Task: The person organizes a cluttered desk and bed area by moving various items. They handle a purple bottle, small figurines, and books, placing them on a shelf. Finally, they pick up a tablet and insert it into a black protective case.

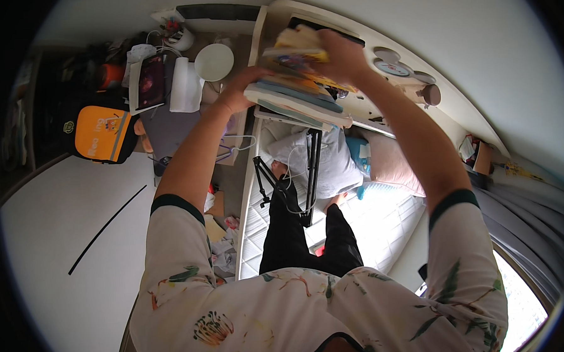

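Note:
A stack of books point(302, 97) rests on the ledge of the bed's headboard point(277, 13), spines and page edges turned towards me. My left hand point(241, 89) is at the stack's left end, its fingers going behind the books. Higher up, my right hand point(345, 53) grips several yellow-covered books point(300, 45) on the upper part of the pile. Those upper books are blurred by motion, and my right fingertips are partly hidden. Below the ledge, a black folding arm stand point(314, 174) with a white cable stands on the mattress between my feet.
Pillows point(331, 169) lie on the white quilted mattress point(383, 223). Round lidded containers point(393, 67) stand on the ledge to the right. At left, a desk holds a paper towel roll point(185, 86), a round white lamp point(214, 62) and an orange-and-black bag point(102, 134).

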